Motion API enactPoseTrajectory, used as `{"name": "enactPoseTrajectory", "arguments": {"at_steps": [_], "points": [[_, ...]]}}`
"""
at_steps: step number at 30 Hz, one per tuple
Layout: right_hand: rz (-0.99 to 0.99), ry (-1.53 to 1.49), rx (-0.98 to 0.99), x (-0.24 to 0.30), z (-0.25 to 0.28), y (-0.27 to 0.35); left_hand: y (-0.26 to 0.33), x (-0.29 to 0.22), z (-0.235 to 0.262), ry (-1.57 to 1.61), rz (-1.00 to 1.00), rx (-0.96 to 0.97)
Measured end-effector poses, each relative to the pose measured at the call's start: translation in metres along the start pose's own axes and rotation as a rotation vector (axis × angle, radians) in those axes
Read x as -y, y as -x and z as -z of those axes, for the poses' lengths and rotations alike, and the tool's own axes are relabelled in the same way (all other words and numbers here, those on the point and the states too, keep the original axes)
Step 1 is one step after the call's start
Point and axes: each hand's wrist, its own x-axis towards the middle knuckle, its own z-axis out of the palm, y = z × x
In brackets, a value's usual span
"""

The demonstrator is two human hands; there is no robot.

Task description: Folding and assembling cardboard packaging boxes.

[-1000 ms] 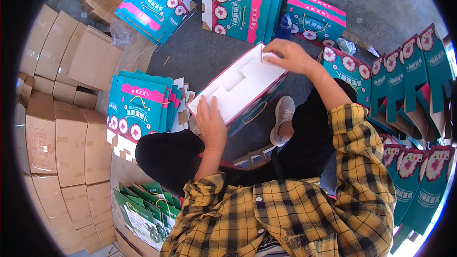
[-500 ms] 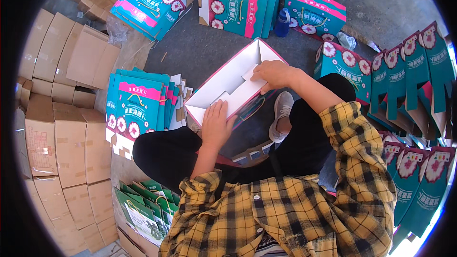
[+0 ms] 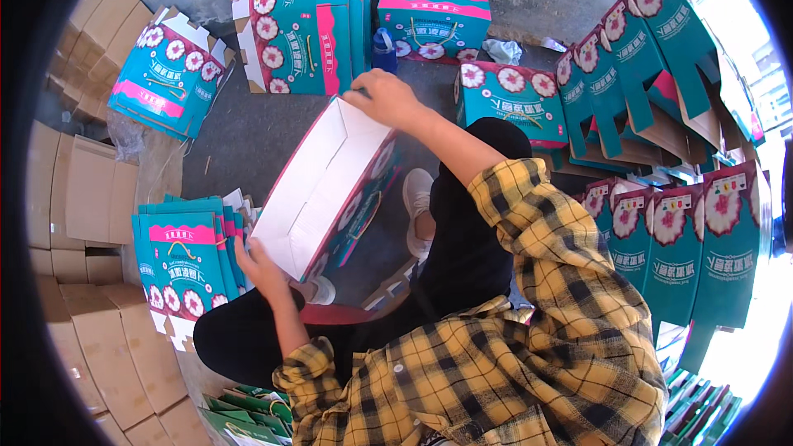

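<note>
A person in a yellow and black checked shirt (image 3: 512,347) is sitting over a grey concrete floor (image 3: 239,136) and is holding a long open cardboard carton, white inside with a pink rim and teal flowered sides (image 3: 322,190), tilted across the lap. The left hand (image 3: 263,268) is gripping the carton's near end, fingers curling around its lower corner, while the right hand (image 3: 387,99) is clasping the far end, fingers closing over the top edge there. The carton is lying between the two hands, raised off the floor, its open side facing up and to the left. A white shoe (image 3: 417,198) is showing just beside the carton's right wall. To the left of the near hand, a stack of flat teal flowered carton blanks (image 3: 186,260) is lying on the floor, and plain brown cardboard boxes (image 3: 87,190) are piling up farther left. Beyond the far hand, an assembled teal box with a pink band (image 3: 434,21) is sitting on the floor, and a row of standing folded teal cartons (image 3: 677,231) is lining the right side.
</note>
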Motion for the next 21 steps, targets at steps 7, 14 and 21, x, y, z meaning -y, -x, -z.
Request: {"name": "enactPoseTrajectory", "arguments": {"at_steps": [7, 14, 21], "points": [[-0.479, -0.214, 0.347, -0.042, -0.039, -0.021, -0.009, 0.027, -0.002, 0.776, 0.683, 0.101], [-0.738, -0.495, 0.589, -0.057, -0.035, -0.013, -0.009, 0.05, -0.019, 0.79, 0.797, 0.381], [-0.55, -0.76, 0.479, -0.031, -0.009, -0.019, -0.004, 0.038, 0.004, 0.93, 0.86, 0.322]]}}
